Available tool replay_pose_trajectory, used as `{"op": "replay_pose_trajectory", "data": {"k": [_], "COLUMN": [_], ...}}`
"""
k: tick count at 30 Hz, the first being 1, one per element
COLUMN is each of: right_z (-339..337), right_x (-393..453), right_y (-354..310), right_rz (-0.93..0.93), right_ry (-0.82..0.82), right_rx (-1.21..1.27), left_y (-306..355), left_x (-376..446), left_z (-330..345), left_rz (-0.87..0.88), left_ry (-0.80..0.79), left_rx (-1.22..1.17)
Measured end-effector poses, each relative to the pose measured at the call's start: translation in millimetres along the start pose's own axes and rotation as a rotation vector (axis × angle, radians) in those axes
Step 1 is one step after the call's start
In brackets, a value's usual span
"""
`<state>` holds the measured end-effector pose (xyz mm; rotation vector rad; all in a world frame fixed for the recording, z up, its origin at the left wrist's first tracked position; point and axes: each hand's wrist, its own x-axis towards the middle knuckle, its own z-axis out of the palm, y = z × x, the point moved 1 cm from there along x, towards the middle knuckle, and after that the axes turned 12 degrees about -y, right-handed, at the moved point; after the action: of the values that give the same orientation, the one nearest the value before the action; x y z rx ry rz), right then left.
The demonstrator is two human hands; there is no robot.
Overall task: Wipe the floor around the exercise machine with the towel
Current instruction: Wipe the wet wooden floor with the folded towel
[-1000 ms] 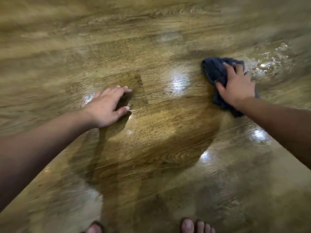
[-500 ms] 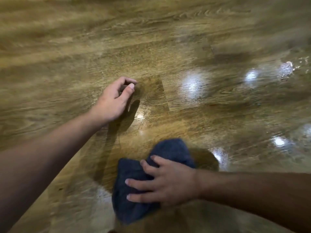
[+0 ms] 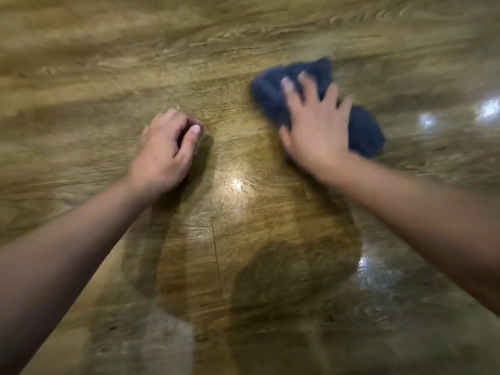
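Right hand [image 3: 315,125] presses spread fingers on the blue towel [image 3: 362,131]; bare floor [image 3: 243,36] beyond; left hand [image 3: 165,150] apparently curled, empty.

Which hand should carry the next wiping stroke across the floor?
Right. The right hand already presses flat on the dark blue towel against the wooden floor. The left hand holds nothing, fingers curled, resting on the floor, likely as a brace.
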<state>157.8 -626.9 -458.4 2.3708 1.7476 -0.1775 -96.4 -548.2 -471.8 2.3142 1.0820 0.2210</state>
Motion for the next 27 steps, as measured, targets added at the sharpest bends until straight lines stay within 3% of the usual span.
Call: {"op": "replay_pose_trajectory", "data": {"k": [4, 5, 7, 8, 9, 10, 14, 15, 17, 20, 22, 24, 27], "right_z": [37, 44, 44, 45, 47, 44, 32, 25, 6, -15, -23, -28, -14], "right_x": [-138, -170, -196, -193, -184, -176, -102, -63, 27, 116, 133, 119, 45], "right_y": [-79, -92, -100, -99, -92, -84, -61, -51, -28, -2, -15, -41, -92], "right_rz": [-0.681, -0.766, -0.744, -0.828, -0.914, -0.973, -1.164, -1.101, -0.723, -0.145, 0.075, 0.129, -0.114], "right_ry": [0.019, -0.040, -0.095, -0.123, -0.006, 0.062, -0.019, 0.020, 0.080, -0.016, -0.057, -0.062, -0.012], "right_rx": [-0.100, -0.097, 0.030, 0.047, -0.001, -0.020, -0.089, -0.171, -0.158, 0.008, 0.119, 0.115, 0.029], "left_y": [-8, -10, -15, -18, -21, -24, -33, -34, -36, -40, -40, -38, -40], "left_x": [39, 47, 56, 58, 57, 57, 56, 56, 56, 57, 59, 63, 67], "left_z": [-6, -5, -1, 2, 4, 4, -2, -2, -3, -6, -8, -10, -14], "left_rz": [-0.002, -0.044, -0.138, -0.168, -0.179, -0.173, -0.097, -0.087, -0.072, -0.074, -0.092, -0.134, -0.203], "left_ry": [0.055, 0.084, 0.122, 0.126, 0.130, 0.141, 0.176, 0.171, 0.162, 0.152, 0.133, 0.124, 0.123], "left_rx": [-0.015, -0.044, -0.079, -0.088, -0.107, -0.142, -0.291, -0.295, -0.309, -0.391, -0.508, -0.644, -0.786]}}
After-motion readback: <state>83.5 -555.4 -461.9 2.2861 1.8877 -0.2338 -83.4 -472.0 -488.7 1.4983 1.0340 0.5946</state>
